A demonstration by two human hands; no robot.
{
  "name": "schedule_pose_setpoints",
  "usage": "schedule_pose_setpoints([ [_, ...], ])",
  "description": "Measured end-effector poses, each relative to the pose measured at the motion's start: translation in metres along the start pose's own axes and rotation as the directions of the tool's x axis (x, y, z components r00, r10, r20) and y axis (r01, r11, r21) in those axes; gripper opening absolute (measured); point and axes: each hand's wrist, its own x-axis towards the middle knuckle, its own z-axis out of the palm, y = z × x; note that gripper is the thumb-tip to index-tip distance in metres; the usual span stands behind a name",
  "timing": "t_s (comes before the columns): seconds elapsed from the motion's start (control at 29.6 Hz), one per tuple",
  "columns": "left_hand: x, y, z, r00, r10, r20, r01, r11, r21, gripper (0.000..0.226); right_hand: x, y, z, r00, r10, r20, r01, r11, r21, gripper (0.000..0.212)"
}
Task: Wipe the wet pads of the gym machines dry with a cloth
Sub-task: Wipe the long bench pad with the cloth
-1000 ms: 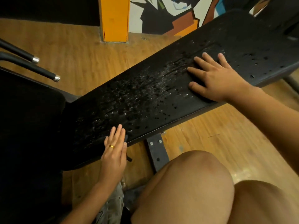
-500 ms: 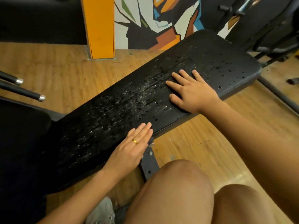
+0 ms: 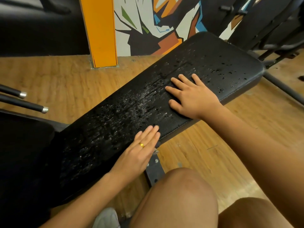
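A long black bench pad [image 3: 115, 122] runs from lower left to upper right, covered in water drops. My right hand [image 3: 192, 96] lies flat on the pad's far half with fingers spread. My left hand [image 3: 141, 148], with a gold ring, rests flat on the pad's near edge with fingers straight and together. Neither hand holds anything. No cloth is in view.
A second black pad [image 3: 19, 153] adjoins at the left. Two black bars with metal ends [image 3: 24, 102] stick out at the left. An orange post [image 3: 100, 30] and a painted wall stand behind. Machine frames [image 3: 279, 46] stand at the right. My knees [image 3: 181, 199] are below, over wooden floor.
My left hand has slid right along the pad's near edge. The view has tilted up and back, so more of the pad's far end shows. My right hand stays flat.
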Motion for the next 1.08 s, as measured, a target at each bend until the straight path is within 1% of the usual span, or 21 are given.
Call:
schedule_pose_setpoints([
  [0.07, 0.026, 0.009, 0.004, 1.000, -0.001, 0.022, 0.001, 1.000, 0.003, 0.051, 0.000, 0.000, 0.000, 1.000, -0.003, 0.001, 0.003, 1.000, 0.002, 0.085],
  [0.2, 0.045, 0.019, 0.002, 0.995, -0.083, 0.056, 0.084, 0.996, -0.011, 0.055, 0.000, 0.000, 0.001, 1.000, -0.014, -0.007, 0.014, 1.000, 0.013, 0.081],
  [0.3, 0.042, 0.025, -0.009, 0.977, -0.182, 0.113, 0.201, 0.963, -0.179, 0.067, -0.002, 0.002, 0.001, 0.999, -0.029, -0.040, 0.030, 0.999, 0.032, 0.071],
  [0.37, 0.038, 0.029, -0.013, 0.953, -0.278, 0.121, 0.302, 0.914, -0.273, 0.071, -0.009, 0.001, 0.000, 0.995, -0.035, -0.092, 0.043, 0.995, 0.093, 0.059],
  [0.41, 0.035, 0.029, -0.014, 0.938, -0.326, 0.121, 0.348, 0.888, -0.300, 0.072, -0.015, -0.003, 0.000, 0.992, -0.033, -0.124, 0.052, 0.987, 0.155, 0.053],
  [0.47, 0.028, 0.026, -0.015, 0.912, -0.389, 0.131, 0.411, 0.866, -0.285, 0.074, -0.032, -0.013, -0.002, 0.981, -0.043, -0.189, 0.101, 0.946, 0.307, 0.045],
  [0.54, 0.022, 0.024, -0.016, 0.895, -0.425, 0.139, 0.446, 0.859, -0.252, 0.080, -0.051, -0.029, -0.002, 0.965, -0.127, -0.228, 0.210, 0.895, 0.394, 0.043],
  [0.64, 0.013, 0.029, -0.023, 0.839, -0.511, 0.186, 0.544, 0.789, -0.285, 0.086, -0.073, -0.051, 0.005, 0.935, -0.297, -0.197, 0.355, 0.820, 0.450, 0.042],
  [0.71, 0.005, 0.028, -0.021, 0.832, -0.530, 0.162, 0.553, 0.777, -0.300, 0.084, -0.080, -0.061, 0.015, 0.911, -0.373, -0.177, 0.413, 0.815, 0.407, 0.043],
  [0.78, -0.006, 0.018, -0.015, 0.837, -0.537, 0.102, 0.541, 0.787, -0.298, 0.081, -0.082, -0.064, 0.027, 0.901, -0.390, -0.192, 0.434, 0.830, 0.352, 0.045],
  [0.88, -0.025, -0.007, -0.009, 0.811, -0.583, 0.048, 0.581, 0.793, -0.182, 0.071, -0.080, -0.066, 0.033, 0.891, -0.369, -0.265, 0.439, 0.847, 0.298, 0.046],
  [0.98, -0.035, -0.023, -0.008, 0.806, -0.590, 0.038, 0.591, 0.806, -0.040, 0.069, -0.072, -0.077, 0.030, 0.848, -0.407, -0.340, 0.490, 0.846, 0.210, 0.045],
  [1.05, -0.037, -0.025, -0.006, 0.805, -0.592, 0.025, 0.592, 0.806, -0.006, 0.069, -0.062, -0.087, 0.025, 0.836, -0.432, -0.337, 0.513, 0.833, 0.206, 0.043],
  [1.08, -0.037, -0.024, -0.004, 0.804, -0.595, 0.016, 0.595, 0.804, -0.001, 0.068, -0.057, -0.091, 0.024, 0.842, -0.438, -0.315, 0.513, 0.831, 0.214, 0.044],
])
